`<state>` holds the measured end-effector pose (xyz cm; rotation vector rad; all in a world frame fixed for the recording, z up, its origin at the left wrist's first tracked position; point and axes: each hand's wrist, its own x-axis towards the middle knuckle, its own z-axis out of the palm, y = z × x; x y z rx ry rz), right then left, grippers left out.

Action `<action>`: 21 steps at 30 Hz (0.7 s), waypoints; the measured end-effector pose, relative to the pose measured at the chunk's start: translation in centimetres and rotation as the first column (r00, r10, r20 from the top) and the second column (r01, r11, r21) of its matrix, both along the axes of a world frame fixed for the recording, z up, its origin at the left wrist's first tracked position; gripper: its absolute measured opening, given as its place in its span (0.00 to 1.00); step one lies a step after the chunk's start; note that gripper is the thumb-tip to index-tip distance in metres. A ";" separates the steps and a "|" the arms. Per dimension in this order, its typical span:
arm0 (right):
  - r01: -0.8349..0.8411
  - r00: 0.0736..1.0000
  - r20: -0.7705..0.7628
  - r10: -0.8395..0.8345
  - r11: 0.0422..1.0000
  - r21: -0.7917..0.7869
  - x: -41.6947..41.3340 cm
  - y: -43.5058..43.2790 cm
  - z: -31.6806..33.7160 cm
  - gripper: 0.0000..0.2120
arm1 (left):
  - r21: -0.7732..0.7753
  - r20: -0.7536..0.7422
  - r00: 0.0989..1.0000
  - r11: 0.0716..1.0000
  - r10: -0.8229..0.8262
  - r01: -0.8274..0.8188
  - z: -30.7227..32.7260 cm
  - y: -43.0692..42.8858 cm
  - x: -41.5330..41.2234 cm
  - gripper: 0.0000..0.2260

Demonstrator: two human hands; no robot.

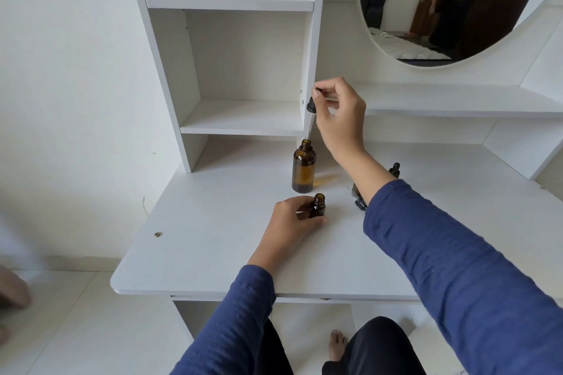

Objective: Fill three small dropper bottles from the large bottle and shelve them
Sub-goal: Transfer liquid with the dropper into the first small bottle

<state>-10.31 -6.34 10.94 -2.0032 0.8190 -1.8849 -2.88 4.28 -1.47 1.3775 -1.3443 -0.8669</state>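
Foot: a bare foot (336, 344) showed below the tabletop's front edge, far nearer the viewer than the large bottle (303, 167).
Tabletop: the white tabletop (213, 237) carried every bottle; the large bottle stood toward its back.
Left hand: the left hand (289, 218), in a blue sleeve, rested on the tabletop just in front of the large bottle. Its grip was curled round the small bottle (318, 207).
Small bottle: amber, upright and uncapped. It stood just in front of the large bottle and slightly to its right, not touching it.
Hidden bottle: a dark hidden bottle (356, 192) with a black cap lay right of the large bottle, mostly covered by the right forearm. Whether it stood or lay could not be told.
Large bottle: amber, upright, with an open mouth; its fill level could not be read.
Capped bottle: the capped bottle (394, 170) stood upright right of the large bottle, beyond the forearm, with a black dropper top on.
Right hand: the right hand (338, 113) hung above the large bottle, a little to its right. Its grip pinched the bulb of the dropper (311, 106) between thumb and forefinger.
Dropper: black bulb and collar, with the glass tube pointing down. The tip was at the large bottle's mouth; whether it was inside could not be told.
Shelf: the white shelf (243, 119) sat beyond the large bottle, to its left and higher.
Mirror: a round mirror (396, 9) hung beyond the large bottle, up and to the right, reflecting a person.
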 end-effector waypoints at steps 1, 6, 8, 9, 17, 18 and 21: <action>-0.010 1.000 -0.022 0.011 1.000 0.026 0.1 -0.1 -0.5 0.03 | -0.002 -0.006 1.000 1.000 -0.003 0.003 0.0 0.0 0.0 0.13; -0.036 0.992 -0.115 0.055 0.986 0.165 0.2 -0.5 -3.1 0.02 | -0.017 0.002 1.000 1.000 -0.004 0.004 -0.1 -0.1 0.1 0.13; -0.038 0.989 -0.132 0.065 0.979 0.198 0.2 -0.5 -3.8 0.02 | -0.022 0.002 1.000 1.000 -0.005 0.005 -0.1 -0.1 0.1 0.13; -0.039 0.989 -0.134 0.068 0.976 0.213 0.2 -0.6 -4.1 0.02 | -0.023 0.005 1.000 1.000 -0.005 0.005 -0.1 -0.1 0.1 0.13; -0.009 0.987 -0.153 0.049 0.967 0.255 0.2 -0.9 -4.8 0.02 | -0.021 -0.002 1.000 1.000 -0.006 0.006 -0.2 -0.2 0.1 0.13; -0.008 0.988 -0.149 0.048 0.966 0.257 0.2 -0.9 -4.8 0.02 | -0.021 -0.004 1.000 1.000 -0.007 0.007 -0.2 -0.2 0.0 0.13; -0.008 0.989 -0.144 0.047 0.964 0.266 0.2 -0.7 -4.8 0.02 | -0.020 0.004 1.000 1.000 -0.007 0.007 -0.2 -0.1 0.1 0.13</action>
